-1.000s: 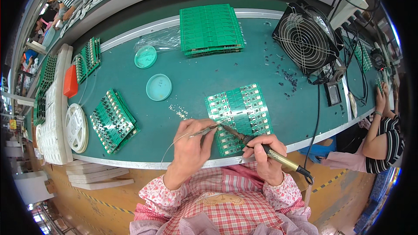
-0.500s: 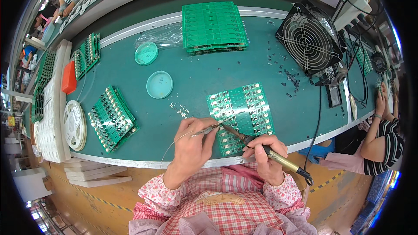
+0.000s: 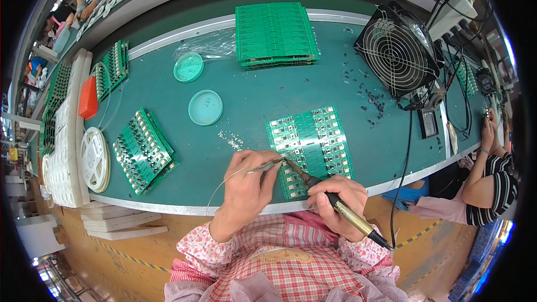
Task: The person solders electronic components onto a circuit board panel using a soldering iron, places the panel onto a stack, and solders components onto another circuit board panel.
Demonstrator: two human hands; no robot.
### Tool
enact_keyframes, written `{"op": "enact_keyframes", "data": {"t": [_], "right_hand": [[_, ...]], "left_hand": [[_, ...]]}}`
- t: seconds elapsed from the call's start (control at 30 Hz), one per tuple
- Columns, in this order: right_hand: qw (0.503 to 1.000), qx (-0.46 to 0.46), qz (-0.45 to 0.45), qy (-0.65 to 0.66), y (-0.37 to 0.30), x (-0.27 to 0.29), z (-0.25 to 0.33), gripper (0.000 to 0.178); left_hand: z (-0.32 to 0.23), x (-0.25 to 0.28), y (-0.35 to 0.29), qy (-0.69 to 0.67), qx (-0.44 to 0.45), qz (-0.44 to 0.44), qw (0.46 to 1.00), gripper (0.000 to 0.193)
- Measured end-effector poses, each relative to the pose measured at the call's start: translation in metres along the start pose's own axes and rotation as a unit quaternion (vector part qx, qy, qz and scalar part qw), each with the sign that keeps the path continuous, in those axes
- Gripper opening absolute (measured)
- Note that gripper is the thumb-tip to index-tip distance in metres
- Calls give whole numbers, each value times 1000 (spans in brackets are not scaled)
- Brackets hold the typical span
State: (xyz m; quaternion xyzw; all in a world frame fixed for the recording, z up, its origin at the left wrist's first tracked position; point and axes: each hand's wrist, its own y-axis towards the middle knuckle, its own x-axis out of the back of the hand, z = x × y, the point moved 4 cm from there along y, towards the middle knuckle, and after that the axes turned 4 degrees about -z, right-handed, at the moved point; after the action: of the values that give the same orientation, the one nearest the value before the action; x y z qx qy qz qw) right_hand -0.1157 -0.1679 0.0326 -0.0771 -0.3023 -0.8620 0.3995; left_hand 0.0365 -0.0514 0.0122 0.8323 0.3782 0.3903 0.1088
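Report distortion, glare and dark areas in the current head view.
Head view: the table's front edge bends into a curve; head view: pale glare lies across the middle of the circuit board under the soldering iron; head view: black fills the corners.

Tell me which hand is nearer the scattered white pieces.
Left. The left hand is just below the white pieces in the picture; the right hand, holding the soldering iron, is farther off, to their lower right.

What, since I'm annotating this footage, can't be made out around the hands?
In the head view:
Soldering iron's tip: too small to tell whether it touches the circuit board.
That circuit board: part of its left edge is behind the left hand.
Stacked boards: lower ones mostly hidden by the top one.
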Motion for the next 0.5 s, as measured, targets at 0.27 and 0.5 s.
{"op": "enact_keyframes", "data": {"t": [0.27,0.5], "right_hand": [[998,-31,5,-54,6,-7,13,4],[997,-5,-61,-41,3,3,4,13]], "left_hand": [[1,-1,2,3,0,2,1000,17],[7,6,7,20,5,-5,1000,17]]}}
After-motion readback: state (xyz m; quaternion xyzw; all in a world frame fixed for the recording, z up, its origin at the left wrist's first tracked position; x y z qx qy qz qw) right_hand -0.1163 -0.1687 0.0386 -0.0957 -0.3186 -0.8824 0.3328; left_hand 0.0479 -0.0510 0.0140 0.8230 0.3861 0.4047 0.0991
